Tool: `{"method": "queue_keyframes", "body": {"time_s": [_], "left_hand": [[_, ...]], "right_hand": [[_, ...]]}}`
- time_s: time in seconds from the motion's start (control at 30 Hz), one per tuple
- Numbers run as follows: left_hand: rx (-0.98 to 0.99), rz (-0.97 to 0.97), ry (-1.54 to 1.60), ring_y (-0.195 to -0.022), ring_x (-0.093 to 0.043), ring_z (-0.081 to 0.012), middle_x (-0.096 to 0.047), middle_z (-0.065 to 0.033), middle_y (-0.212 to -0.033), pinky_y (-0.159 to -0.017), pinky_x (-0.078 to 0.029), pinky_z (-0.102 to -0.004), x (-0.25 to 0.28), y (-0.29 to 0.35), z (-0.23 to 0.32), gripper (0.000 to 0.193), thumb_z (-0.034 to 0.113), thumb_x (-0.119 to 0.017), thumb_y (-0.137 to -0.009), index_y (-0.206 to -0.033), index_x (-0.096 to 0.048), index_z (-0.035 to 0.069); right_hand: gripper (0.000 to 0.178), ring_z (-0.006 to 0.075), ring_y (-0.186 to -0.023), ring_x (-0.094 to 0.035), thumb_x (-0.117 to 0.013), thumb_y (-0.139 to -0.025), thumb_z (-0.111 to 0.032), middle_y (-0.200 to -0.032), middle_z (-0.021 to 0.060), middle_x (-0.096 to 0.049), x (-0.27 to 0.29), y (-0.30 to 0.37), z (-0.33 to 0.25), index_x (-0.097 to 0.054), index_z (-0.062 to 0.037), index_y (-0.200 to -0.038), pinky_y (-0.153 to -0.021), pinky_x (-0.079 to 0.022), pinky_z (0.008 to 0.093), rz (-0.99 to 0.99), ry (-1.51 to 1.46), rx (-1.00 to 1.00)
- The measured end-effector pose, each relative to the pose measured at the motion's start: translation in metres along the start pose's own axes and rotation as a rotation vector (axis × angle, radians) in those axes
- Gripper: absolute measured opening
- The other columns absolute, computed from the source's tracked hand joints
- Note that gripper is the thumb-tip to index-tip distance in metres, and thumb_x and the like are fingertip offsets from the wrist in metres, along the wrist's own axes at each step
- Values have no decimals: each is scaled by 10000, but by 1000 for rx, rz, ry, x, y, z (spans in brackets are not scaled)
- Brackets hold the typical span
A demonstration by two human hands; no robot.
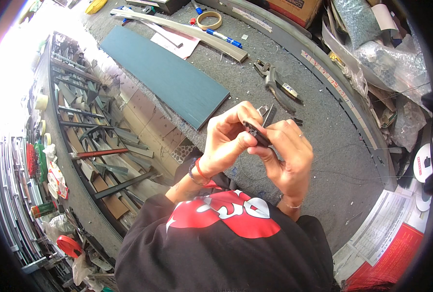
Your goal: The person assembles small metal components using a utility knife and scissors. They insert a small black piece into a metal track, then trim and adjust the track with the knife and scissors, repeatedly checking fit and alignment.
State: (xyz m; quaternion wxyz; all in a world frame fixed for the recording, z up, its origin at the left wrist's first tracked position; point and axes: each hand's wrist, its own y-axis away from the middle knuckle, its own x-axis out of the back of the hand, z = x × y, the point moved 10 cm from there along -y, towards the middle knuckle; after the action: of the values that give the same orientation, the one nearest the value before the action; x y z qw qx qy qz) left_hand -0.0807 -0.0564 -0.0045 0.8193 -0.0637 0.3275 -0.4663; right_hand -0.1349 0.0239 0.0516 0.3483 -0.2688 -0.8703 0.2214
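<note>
Both hands meet over the near part of the grey worktop, pinching one small dark piece with a ridged edge. My left hand grips it between thumb and fingers from the left. From the right, my right hand closes its thumb and fingers on the same piece. Fingers cover much of it, so its exact kind cannot be made out. Just beyond the fingertips shows a small metal part, partly hidden by the hands. Farther off lie pliers with dark handles, touching or beside a small cutter.
A long dark blue-green panel lies left of the hands, overhanging the worktop. Long pale strips, a tape roll and a blue marker are beyond. A rack of metal offcuts stands left; plastic bags crowd the right.
</note>
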Motion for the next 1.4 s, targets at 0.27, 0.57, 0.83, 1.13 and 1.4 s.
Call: {"method": "queue_keyframes", "body": {"time_s": [0.27, 0.57, 0.83, 1.13, 1.4], "left_hand": [[-124, 7, -277, -706, -462, -117, -515, -63, -815, -630, -374, -238, -10, 1, 26, 296, 255, -629, -828, -927, -600, -23], [142, -19, -367, -644, -504, -112, -574, -88, -754, -561, -365, -228, -12, 0, 25, 571, 469, -583, -819, -979, -613, -79], [281, 27, 14, -571, -540, -107, -572, -96, -741, -470, -395, -201, -9, 3, 13, 461, 374, -703, -751, -906, -607, -50], [300, 32, 25, -507, -508, -71, -565, -71, -732, -418, -365, -177, -5, 10, 19, 450, 352, -722, -738, -903, -590, -45], [200, 35, -11, -605, -574, -102, -571, -77, -785, -492, -421, -200, 3, 7, 32, 231, 50, -647, -785, -973, -591, -74]], "right_hand": [[235, 221, -626, -540, -682, -735, -201, -702, 76, -549, -2, 2, 8, -582, 0, -802, -550, -414, 302, 17, -217, -48], [367, 151, -674, -586, -610, -832, -321, -714, 69, -593, -29, 17, 25, -586, 38, -901, -612, -440, 265, -233, -689, -345], [321, 160, -709, -632, -663, -775, -269, -735, 81, -641, -34, 15, 24, -622, 33, -877, -640, -472, 267, -328, -872, -305], [246, 85, -639, -550, -688, -764, -222, -695, 39, -624, -57, 30, 25, -643, 19, -774, -573, -435, 219, -363, -1142, -489], [363, 57, -616, -502, -618, -839, -323, -785, 49, -606, -60, 29, 23, -614, 38, -872, -529, -394, 185, -342, -1228, -580]]}}
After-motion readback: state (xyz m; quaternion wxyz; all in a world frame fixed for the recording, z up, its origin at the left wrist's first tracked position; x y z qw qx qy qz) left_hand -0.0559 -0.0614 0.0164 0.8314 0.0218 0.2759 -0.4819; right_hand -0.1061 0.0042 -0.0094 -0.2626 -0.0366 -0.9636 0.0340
